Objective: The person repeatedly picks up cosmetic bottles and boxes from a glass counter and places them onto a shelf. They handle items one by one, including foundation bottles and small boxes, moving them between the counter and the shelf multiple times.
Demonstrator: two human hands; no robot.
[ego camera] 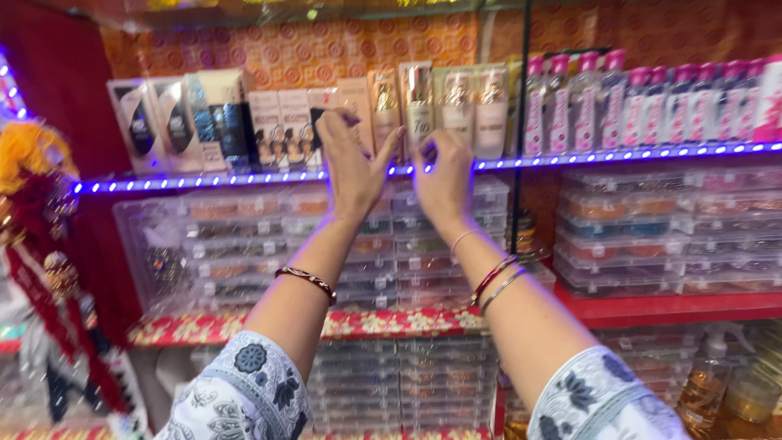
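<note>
Both arms reach up to the top shelf (570,157), whose front edge glows with a strip of small blue lights. The left hand (352,163) is raised with its back to the camera, the thumb spread out to the right and the fingers curled at the top around a dark-fronted small box (319,110) that stands in the row of cosmetic boxes (281,126); it seems to pinch the box, though the blur keeps the grip from being sure. The right hand (444,175) hangs just beside it, fingers loosely bent and half closed, in front of the tall cream tubes (456,110); whether it touches one I cannot tell. The two hands are near each other but apart, with a narrow gap between the thumbs. The boxes and tubes stand packed side by side along the shelf edge, leaving little room to either side of the held box. Further right, past a dark upright post (521,122), pink-capped bottles (652,106) fill the shelf. Below the lit edge, stacks of clear plastic boxes (244,244) crowd a red flowered shelf (383,322). Bangles (495,281) ring the right wrist and one bracelet (306,279) the left.
</note>
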